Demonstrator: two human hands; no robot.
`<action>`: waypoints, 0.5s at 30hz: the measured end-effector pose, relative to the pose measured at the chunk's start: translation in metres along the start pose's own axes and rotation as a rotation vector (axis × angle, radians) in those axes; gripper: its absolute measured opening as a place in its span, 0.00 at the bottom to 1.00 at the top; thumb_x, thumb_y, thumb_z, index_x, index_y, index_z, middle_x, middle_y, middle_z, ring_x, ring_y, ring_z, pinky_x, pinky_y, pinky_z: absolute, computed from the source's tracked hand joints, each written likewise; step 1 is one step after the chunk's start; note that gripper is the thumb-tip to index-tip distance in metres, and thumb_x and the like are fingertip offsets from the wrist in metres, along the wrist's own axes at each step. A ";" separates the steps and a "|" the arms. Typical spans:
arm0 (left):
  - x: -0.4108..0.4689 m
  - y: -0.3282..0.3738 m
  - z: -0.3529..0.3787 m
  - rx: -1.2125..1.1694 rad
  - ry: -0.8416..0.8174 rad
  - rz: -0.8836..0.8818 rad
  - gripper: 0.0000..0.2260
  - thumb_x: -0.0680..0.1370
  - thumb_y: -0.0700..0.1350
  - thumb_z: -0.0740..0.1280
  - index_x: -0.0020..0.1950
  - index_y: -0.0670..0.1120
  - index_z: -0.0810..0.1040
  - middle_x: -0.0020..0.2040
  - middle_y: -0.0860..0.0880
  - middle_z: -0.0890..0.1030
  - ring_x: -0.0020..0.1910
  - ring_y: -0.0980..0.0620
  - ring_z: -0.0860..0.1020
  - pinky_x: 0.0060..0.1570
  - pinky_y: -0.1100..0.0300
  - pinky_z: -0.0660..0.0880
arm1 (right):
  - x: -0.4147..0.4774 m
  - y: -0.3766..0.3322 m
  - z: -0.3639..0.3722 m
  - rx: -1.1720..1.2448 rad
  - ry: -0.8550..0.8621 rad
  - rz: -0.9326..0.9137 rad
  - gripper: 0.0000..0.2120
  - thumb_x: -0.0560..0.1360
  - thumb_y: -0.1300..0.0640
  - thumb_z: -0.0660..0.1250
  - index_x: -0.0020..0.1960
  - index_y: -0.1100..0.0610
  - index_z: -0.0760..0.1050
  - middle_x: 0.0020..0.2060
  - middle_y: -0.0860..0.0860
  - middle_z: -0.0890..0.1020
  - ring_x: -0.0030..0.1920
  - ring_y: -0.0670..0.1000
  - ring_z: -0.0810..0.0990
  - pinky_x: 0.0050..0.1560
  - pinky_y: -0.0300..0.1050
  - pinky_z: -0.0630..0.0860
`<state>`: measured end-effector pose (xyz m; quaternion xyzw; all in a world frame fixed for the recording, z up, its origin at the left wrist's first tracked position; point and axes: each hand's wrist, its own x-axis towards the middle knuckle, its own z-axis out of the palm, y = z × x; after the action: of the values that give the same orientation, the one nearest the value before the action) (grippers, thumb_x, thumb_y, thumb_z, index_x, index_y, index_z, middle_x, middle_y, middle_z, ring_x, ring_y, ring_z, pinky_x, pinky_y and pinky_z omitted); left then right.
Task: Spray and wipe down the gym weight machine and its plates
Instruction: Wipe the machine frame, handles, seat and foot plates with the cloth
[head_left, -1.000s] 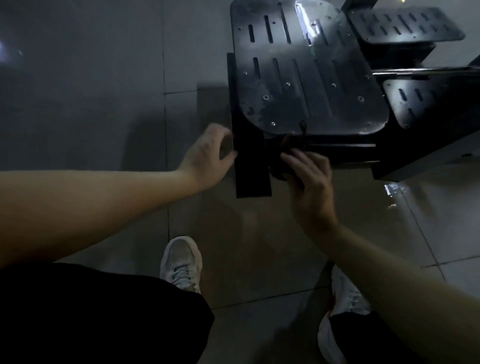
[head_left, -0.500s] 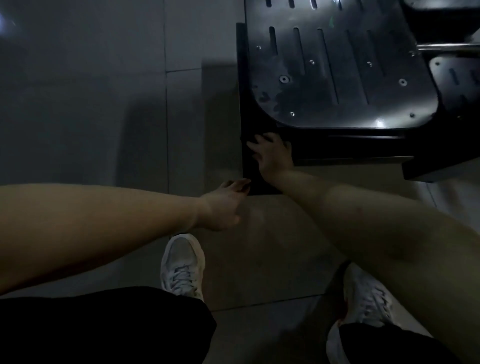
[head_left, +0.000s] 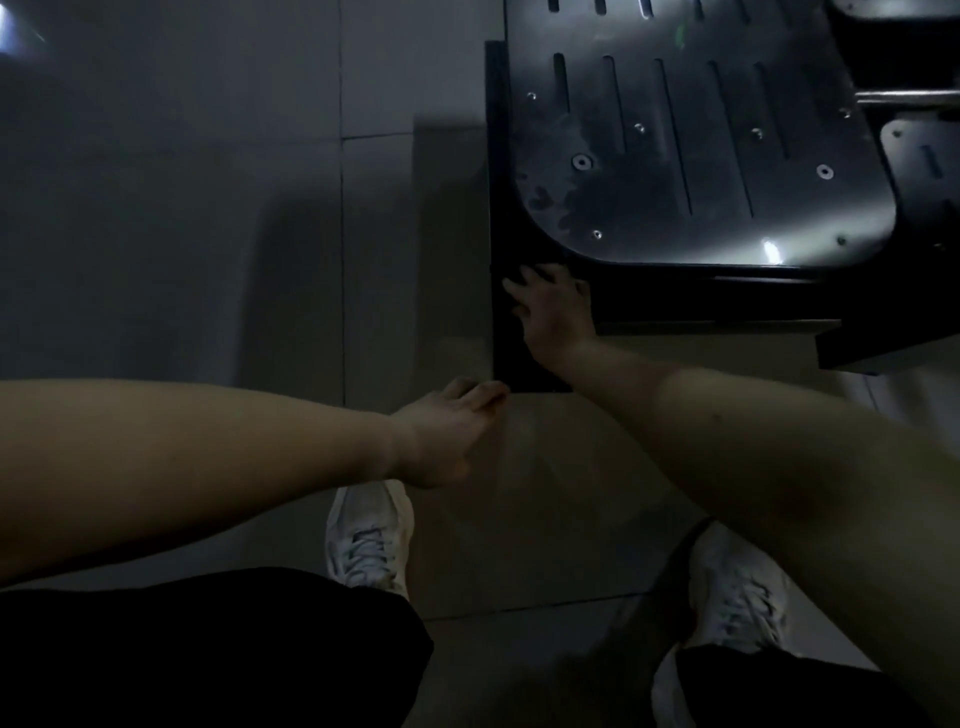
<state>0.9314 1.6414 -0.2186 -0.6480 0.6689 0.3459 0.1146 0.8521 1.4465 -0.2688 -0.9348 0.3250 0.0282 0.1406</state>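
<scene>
Item, far left: grey tiled floor (head_left: 208, 234), dim, with a shadow falling toward the machine. Item: left hand (head_left: 441, 431), reaching in from the left with its fingers loosely curled and nothing seen in them; the fingertips lay at the near corner of the black base bar (head_left: 500, 156), and whether they touched it could not be told. Item: white shoe (head_left: 369, 540) below that hand. Item: right hand (head_left: 553, 317), fingers spread and laid flat on the base bar where it met the dark cross member (head_left: 727, 301); the gloom hid whether a cloth lay beneath the palm. Item: slotted metal footplate (head_left: 701, 156), the task's thing, standing just above and right of the right hand, blotched near its lower left corner. Item, far right: a second slotted plate (head_left: 919, 156) and a second white shoe (head_left: 737, 587). No spray bottle was in view. Judgement: the step in hand looked like wiping the base frame. It would be done well with the palm kept flat and drawn along the bar's length, not across it, the corner joint worked with the fingertips, the left hand steadying at the bar's end, and the blotched plate corner taken next, along the slots.
</scene>
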 end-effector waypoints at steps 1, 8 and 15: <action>-0.002 -0.001 0.000 0.021 -0.016 -0.002 0.37 0.78 0.45 0.64 0.83 0.46 0.49 0.82 0.53 0.45 0.80 0.44 0.50 0.77 0.49 0.61 | -0.015 0.000 0.003 -0.004 0.000 -0.033 0.21 0.81 0.57 0.62 0.73 0.49 0.74 0.74 0.50 0.72 0.73 0.59 0.67 0.68 0.59 0.65; -0.016 -0.001 -0.025 0.106 -0.066 -0.035 0.36 0.79 0.50 0.67 0.83 0.47 0.54 0.82 0.47 0.52 0.80 0.43 0.52 0.78 0.50 0.58 | -0.147 0.012 0.001 0.153 -0.069 -0.149 0.19 0.74 0.55 0.61 0.60 0.51 0.84 0.63 0.51 0.83 0.62 0.61 0.79 0.55 0.55 0.68; -0.064 0.032 -0.149 0.205 -0.058 -0.070 0.15 0.82 0.53 0.65 0.68 0.52 0.78 0.60 0.53 0.81 0.56 0.52 0.79 0.60 0.55 0.76 | -0.163 -0.001 -0.113 0.513 -0.054 0.010 0.14 0.81 0.58 0.65 0.65 0.49 0.80 0.59 0.49 0.83 0.60 0.49 0.81 0.65 0.52 0.75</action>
<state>0.9537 1.5976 -0.0606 -0.6457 0.6740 0.2901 0.2115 0.7197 1.5131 -0.1363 -0.8658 0.3224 -0.0295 0.3815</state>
